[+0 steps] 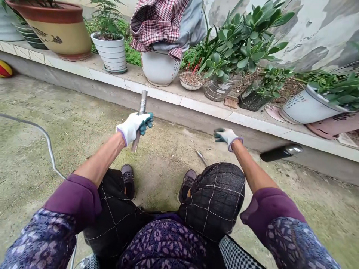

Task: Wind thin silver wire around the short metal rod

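My left hand (136, 126), in a white glove with teal fingers, is wrapped around a metal pipe (143, 98). The pipe stands nearly upright, its lower end leaning towards me; silvery wire-like windings show below its top. My right hand (225, 136), gloved the same way, hovers over the ground to the right. Its fingers reach out slightly blurred, and nothing shows in them. Below it, a small metal tool (201, 157) lies on the concrete, partly hidden by my right knee. Farther right is a black cylinder with a shiny end (280, 152).
A tiled ledge (168, 98) crosses ahead, bearing several potted plants, a white pot (161, 67) draped with checked cloth (159, 26), and a small brush (231, 102). A grey cable (46, 136) runs along the ground at left. A red-yellow ball (5, 69) rests far left.
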`<state>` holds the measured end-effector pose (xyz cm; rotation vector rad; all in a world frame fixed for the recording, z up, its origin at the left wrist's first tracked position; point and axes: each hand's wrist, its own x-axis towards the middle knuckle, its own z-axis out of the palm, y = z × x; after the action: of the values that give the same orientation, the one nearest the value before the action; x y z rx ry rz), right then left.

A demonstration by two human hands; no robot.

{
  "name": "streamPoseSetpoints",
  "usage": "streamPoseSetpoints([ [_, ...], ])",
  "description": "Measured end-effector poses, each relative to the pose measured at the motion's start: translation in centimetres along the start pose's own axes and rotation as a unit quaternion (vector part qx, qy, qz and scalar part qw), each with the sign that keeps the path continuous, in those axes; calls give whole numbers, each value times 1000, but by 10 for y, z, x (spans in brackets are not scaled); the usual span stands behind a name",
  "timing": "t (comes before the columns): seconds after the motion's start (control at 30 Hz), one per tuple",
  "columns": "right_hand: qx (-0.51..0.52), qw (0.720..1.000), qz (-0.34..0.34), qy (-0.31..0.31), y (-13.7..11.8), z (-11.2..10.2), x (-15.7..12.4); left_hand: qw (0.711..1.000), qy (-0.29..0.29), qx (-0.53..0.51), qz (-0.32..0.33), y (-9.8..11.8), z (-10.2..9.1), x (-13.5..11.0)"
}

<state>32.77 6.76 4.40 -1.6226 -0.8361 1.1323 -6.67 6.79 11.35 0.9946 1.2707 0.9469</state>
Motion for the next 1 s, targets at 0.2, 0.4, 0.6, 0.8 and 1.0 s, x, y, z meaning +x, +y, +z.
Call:
streamPoseSetpoints([
  [0.2, -54, 959, -79, -266, -48, 115, -26, 994, -76, 78, -2, -5, 16, -5],
  [0.4, -47, 898, -107, -425, -43, 180, -84, 984, -120, 129, 20, -1, 10, -18],
  [0.6, -45, 891, -93, -442, -40, 145, -95, 981, -132, 143, -2, 11, -5, -21],
  [0.8, -133, 899, -151, -390, -45, 128, -113, 904, -49, 421, 54, -3, 3, 6],
  [1.0, -351, 835, -308, -291, -42, 129, -97, 655, -129, 736, 110, -46, 49, 14],
])
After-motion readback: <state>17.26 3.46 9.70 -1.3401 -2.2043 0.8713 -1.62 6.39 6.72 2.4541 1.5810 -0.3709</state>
